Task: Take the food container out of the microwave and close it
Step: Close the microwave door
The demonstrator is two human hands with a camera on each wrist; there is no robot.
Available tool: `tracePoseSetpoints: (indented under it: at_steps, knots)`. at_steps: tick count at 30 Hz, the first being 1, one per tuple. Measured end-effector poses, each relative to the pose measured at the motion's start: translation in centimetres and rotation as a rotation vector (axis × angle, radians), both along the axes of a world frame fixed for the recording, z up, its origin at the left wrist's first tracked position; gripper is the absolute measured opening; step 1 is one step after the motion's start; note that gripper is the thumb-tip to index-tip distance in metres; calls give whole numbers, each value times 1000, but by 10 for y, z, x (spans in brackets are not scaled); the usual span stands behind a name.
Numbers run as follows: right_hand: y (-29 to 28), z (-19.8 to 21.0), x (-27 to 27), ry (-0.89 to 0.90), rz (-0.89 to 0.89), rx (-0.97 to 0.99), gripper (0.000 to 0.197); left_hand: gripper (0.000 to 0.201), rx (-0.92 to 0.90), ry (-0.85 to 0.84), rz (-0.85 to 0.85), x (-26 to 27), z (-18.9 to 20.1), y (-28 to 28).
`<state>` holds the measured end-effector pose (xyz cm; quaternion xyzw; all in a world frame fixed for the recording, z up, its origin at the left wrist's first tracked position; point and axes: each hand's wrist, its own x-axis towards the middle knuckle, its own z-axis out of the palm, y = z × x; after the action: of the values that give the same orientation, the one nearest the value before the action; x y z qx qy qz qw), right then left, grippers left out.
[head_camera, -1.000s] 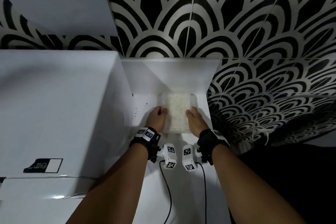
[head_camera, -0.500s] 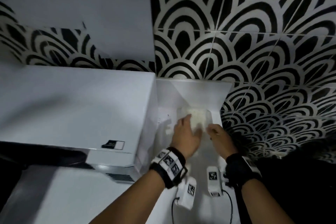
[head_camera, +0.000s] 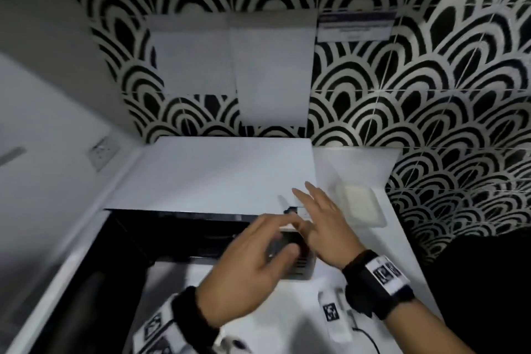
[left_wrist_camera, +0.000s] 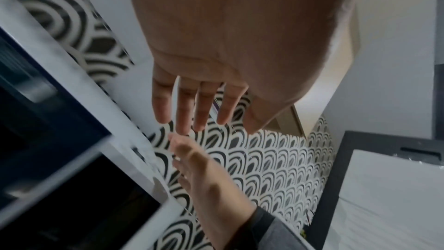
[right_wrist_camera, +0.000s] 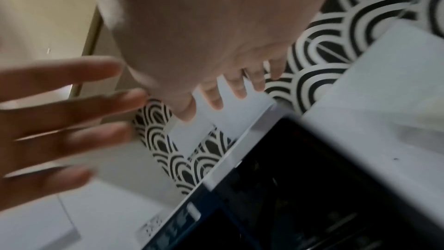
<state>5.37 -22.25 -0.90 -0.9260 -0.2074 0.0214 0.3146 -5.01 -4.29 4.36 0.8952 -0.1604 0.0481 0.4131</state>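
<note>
The clear food container [head_camera: 359,205], filled with white food, sits on the white counter [head_camera: 402,253] just right of the microwave [head_camera: 218,178]. Nothing touches it. Both hands are in front of the microwave's right front corner, left of the container. My left hand [head_camera: 275,238] hovers with spread, relaxed fingers [left_wrist_camera: 190,107] and holds nothing. My right hand [head_camera: 310,210] is beside it, fingers [right_wrist_camera: 238,88] straight and empty. The microwave's dark front [right_wrist_camera: 312,178] lies under both hands. Motion blur smears the hands.
The microwave's dark door [head_camera: 86,282] stretches out toward the lower left. Black-and-white patterned tiles [head_camera: 431,95] cover the wall behind, with white sheets [head_camera: 230,66] stuck on it. A wall socket [head_camera: 103,152] is at the left. A black shape [head_camera: 488,282] borders the counter's right edge.
Both hands let go of the container on the counter and swung left to the microwave's front. My view turned left with them.
</note>
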Motion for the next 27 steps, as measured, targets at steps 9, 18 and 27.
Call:
tracePoseSetpoints:
  at_steps: [9,18,27]
  knots:
    - [108,-1,-20,128,-300,-329,71,45,-38,78,121,-27,17,140]
    - [101,-7,-29,51,-232,-603,72,51,87,123,138,-93,31,205]
    - [100,-7,-29,70,-205,-646,77,77,284,301,447,-198,-14,301]
